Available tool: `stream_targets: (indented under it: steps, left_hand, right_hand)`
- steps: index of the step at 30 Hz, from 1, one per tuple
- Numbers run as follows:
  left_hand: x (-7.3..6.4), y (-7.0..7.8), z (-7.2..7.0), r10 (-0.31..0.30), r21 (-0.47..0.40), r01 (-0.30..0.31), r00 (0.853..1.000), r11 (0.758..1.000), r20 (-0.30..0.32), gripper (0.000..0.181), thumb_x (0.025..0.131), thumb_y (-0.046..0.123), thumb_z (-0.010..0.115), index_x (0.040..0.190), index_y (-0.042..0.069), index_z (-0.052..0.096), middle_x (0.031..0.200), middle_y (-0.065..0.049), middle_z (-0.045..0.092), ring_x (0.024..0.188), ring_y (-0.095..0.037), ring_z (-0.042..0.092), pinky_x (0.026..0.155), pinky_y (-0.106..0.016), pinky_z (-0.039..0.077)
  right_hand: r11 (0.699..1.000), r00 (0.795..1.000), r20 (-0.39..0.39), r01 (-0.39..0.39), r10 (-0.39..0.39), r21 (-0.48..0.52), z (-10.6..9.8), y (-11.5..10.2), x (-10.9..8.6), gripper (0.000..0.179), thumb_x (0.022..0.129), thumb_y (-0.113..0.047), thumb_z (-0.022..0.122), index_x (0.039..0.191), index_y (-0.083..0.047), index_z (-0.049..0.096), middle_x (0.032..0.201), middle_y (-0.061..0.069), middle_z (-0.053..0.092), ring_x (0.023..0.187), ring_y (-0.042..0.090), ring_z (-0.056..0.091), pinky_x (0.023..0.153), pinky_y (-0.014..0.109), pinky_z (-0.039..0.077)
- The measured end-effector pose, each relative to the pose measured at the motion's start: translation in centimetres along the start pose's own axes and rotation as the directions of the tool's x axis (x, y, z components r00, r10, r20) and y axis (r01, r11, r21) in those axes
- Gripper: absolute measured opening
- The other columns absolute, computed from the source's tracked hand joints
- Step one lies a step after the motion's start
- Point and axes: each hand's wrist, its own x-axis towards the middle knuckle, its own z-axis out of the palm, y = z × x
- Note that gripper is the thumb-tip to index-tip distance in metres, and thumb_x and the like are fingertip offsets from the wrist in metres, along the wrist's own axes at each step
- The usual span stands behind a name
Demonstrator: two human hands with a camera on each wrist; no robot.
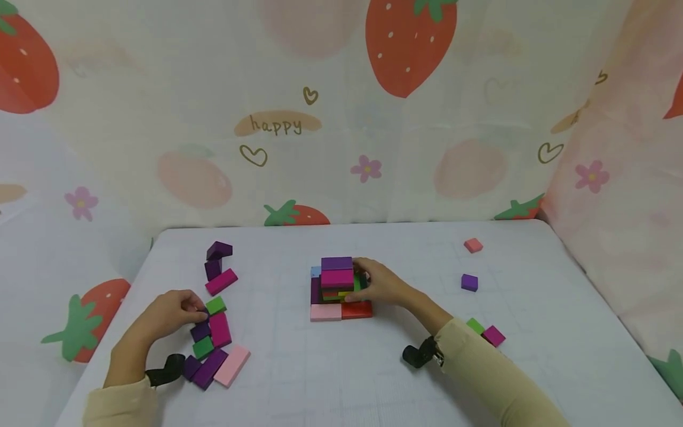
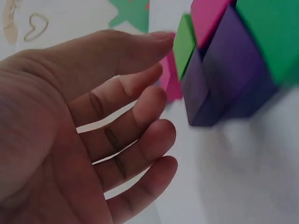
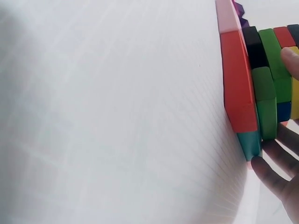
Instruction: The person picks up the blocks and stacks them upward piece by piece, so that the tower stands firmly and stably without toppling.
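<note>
A layered stack of colored wooden blocks point(image 1: 337, 279) stands mid-table, a purple block point(image 1: 337, 263) and a magenta block at its top. My right hand point(image 1: 381, 284) grips the stack's right side, thumb in front and fingers behind. In the right wrist view, the thumb point(image 3: 292, 60) lies by a yellow block, with fingertips along the green and teal blocks. My left hand point(image 1: 165, 317) is over a cluster of loose blocks, nearest a light green block point(image 1: 216, 305) and a dark purple block point(image 2: 196, 95). Its fingers are loosely bent, and nothing shows between them in the left wrist view.
Beside the left hand lie magenta point(image 1: 220, 330), green point(image 1: 203, 347) and pink point(image 1: 232, 366) blocks. Farther back are dark purple point(image 1: 219, 249) and magenta point(image 1: 221, 281) ones. At the right lie a salmon block point(image 1: 473, 245), a purple block point(image 1: 469, 282) and a green-magenta pair point(image 1: 493, 336).
</note>
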Motion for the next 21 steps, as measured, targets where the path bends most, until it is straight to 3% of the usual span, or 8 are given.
stream_targets:
  steps: [4,8,14,21]
  left_hand:
    - [-0.2,1.7,0.4,-0.022,0.046,0.020,0.998,0.999,0.055,0.020,0.086,0.020,0.072,0.088,0.002,0.064,0.077,-0.004,0.060,0.075,-0.018,0.052,0.064,-0.030,0.045]
    - [-0.5,3.6,0.5,-0.088,0.098,0.079,0.992,0.992,0.086,0.024,0.084,0.023,0.073,0.085,0.000,0.065,0.074,-0.005,0.059,0.070,-0.018,0.051,0.061,-0.029,0.046]
    - [-0.9,5.4,0.8,-0.187,0.198,0.180,0.982,0.964,0.019,0.033,0.082,0.025,0.074,0.089,-0.005,0.060,0.073,-0.009,0.057,0.067,-0.021,0.052,0.058,-0.031,0.046]
    - [-1.0,6.8,1.9,-0.192,0.245,0.196,0.981,0.950,-0.039,0.036,0.079,0.028,0.076,0.082,-0.002,0.057,0.069,-0.010,0.051,0.064,-0.023,0.049,0.054,-0.030,0.041]
  right_hand:
    - [1.000,1.000,0.002,-0.002,0.002,-0.007,-0.1,0.0,0.0,0.079,0.078,-0.031,0.082,0.143,-0.007,0.043,0.131,0.009,0.058,0.121,0.023,0.052,0.106,0.047,0.044]
    - [1.000,1.000,0.000,0.000,0.000,-0.006,-0.1,0.2,0.1,0.080,0.078,-0.032,0.082,0.143,-0.008,0.043,0.131,0.009,0.058,0.121,0.023,0.052,0.107,0.046,0.044]
    - [1.000,1.000,-0.006,-0.012,0.012,-0.013,0.0,0.2,0.2,0.080,0.078,-0.032,0.081,0.143,-0.008,0.043,0.131,0.008,0.058,0.122,0.022,0.052,0.107,0.046,0.044]
    - [1.000,1.000,0.004,-0.030,0.030,-0.010,0.1,0.0,0.2,0.080,0.078,-0.032,0.081,0.144,-0.007,0.042,0.132,0.009,0.058,0.123,0.024,0.051,0.108,0.047,0.043]
